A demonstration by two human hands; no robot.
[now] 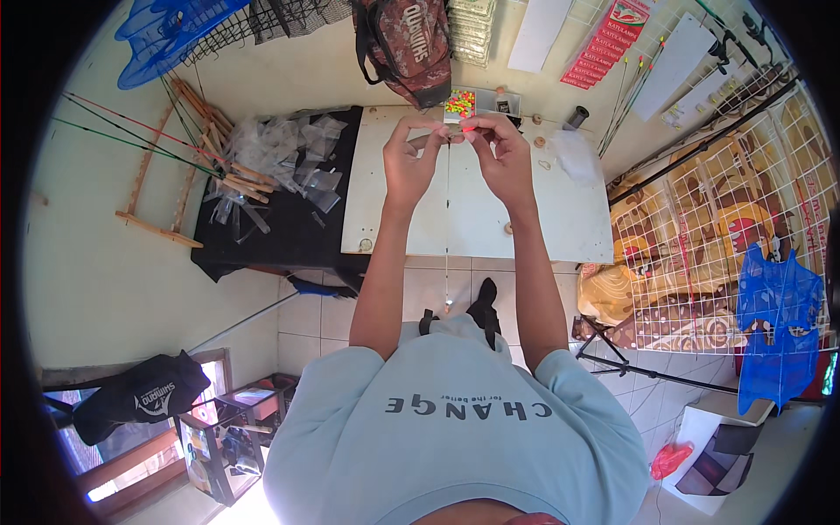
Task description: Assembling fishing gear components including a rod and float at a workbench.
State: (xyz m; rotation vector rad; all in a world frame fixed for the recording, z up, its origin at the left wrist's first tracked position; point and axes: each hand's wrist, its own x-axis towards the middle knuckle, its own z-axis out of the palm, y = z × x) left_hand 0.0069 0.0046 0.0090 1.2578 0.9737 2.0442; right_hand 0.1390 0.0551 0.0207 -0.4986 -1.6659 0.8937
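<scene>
My left hand (409, 166) and my right hand (505, 162) are raised close together above the far part of the white tabletop (402, 232). Both are closed, thumb and fingertips pinched. Between them runs a thin fishing line (448, 188) with small dark and white bits along it, its lower end hanging toward my body. Small pinkish-red spots show at the fingertips of each hand; what they are is too small to tell. Just beyond the fingers stands a clear box of red, yellow and green small pieces (461, 102).
Clear plastic bags (284, 153) lie heaped on a black cloth (262, 229) at the left, beside a wooden rack (140, 219). A camouflage bag (407, 52) hangs at the back. Right of my hand are a white plastic bag (575, 157) and a dark cylinder (576, 117).
</scene>
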